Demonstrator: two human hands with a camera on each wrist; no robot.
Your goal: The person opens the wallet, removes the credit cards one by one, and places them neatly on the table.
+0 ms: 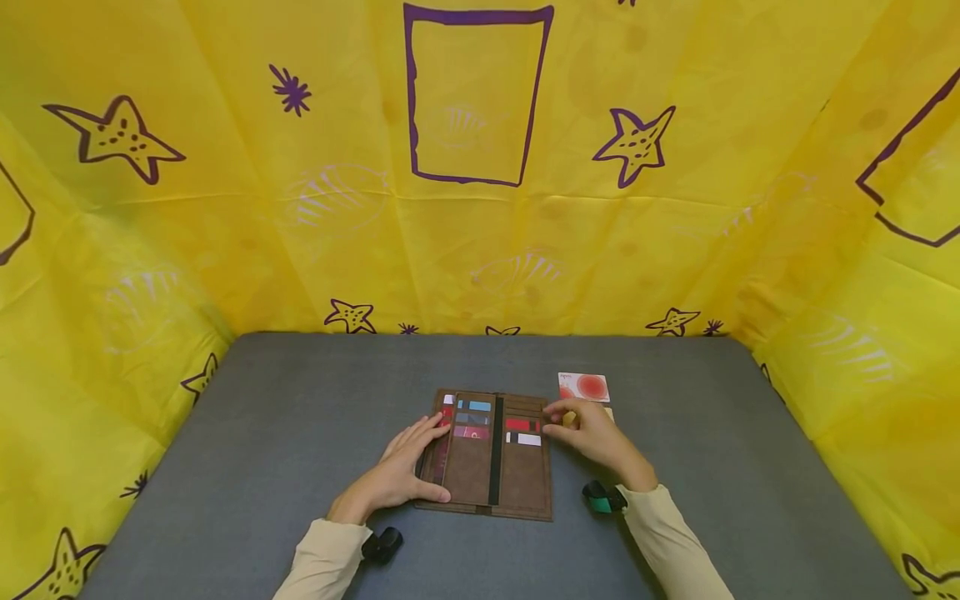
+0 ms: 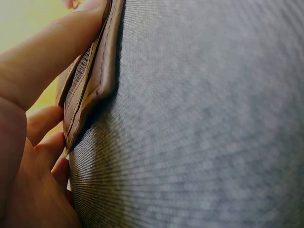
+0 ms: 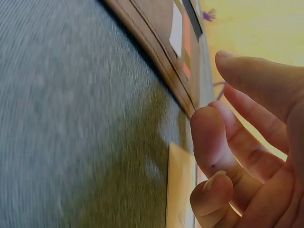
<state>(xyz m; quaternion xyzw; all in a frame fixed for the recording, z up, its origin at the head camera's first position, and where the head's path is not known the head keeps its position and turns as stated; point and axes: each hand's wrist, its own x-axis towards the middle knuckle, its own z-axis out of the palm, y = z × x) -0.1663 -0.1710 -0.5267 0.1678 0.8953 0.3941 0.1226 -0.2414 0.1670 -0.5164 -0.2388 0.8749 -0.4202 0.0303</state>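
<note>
A brown long wallet (image 1: 469,477) lies spread on the grey table, a black strip down its middle. My left hand (image 1: 393,468) rests at its left side, thumb on the lower part and fingers on the upper left edge. Cards peek from its slots: a blue card (image 1: 474,405) and a maroon card (image 1: 471,432) on the left, a red card (image 1: 522,425) and a white card (image 1: 523,438) on the right. My right hand (image 1: 600,440) hovers by the right edge, thumb and fingertips apart, nothing between them. Partly under that hand lies a yellowish card (image 3: 179,187).
A loose white card with red circles (image 1: 585,387) lies on the table (image 1: 315,392) beyond my right hand. Yellow printed cloth (image 1: 480,233) hangs behind the table and on both sides. A dark band (image 1: 382,546) sits on each wrist.
</note>
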